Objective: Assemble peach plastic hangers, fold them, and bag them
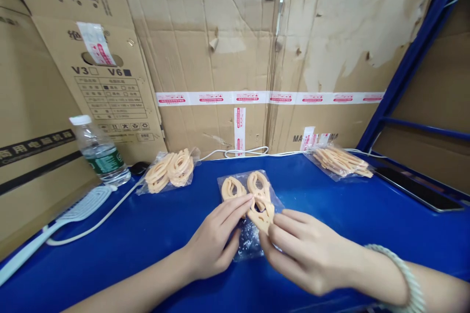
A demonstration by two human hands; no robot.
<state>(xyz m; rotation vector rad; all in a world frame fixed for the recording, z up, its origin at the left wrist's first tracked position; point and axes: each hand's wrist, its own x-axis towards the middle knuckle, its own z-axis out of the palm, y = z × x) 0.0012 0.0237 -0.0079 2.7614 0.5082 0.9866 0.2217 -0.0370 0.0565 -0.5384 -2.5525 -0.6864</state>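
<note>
Tall cardboard sheets [205,58] line the far side, cut off at the top, beside a blue metal frame [404,63] at the right. In front spreads a blue tabletop [165,239]. The right hand [312,249], a pale braided band [409,276] on its wrist, pinches the near end of a beige piece [265,227] between thumb and fingers. The left hand [216,237] lays its fingers over the pieces beside it, thumb slightly apart; whether it grips is hidden. A clear bag [250,245] lies beneath both, near the middle, partly covered. Around them are a pale hairbrush [86,204] and water bottle [105,156] at the left, a dark phone [418,188] at the far right, and bagged beige pieces [157,176] at far left and far right. A small dark object [139,167] by the bottle is hard to make out.
</note>
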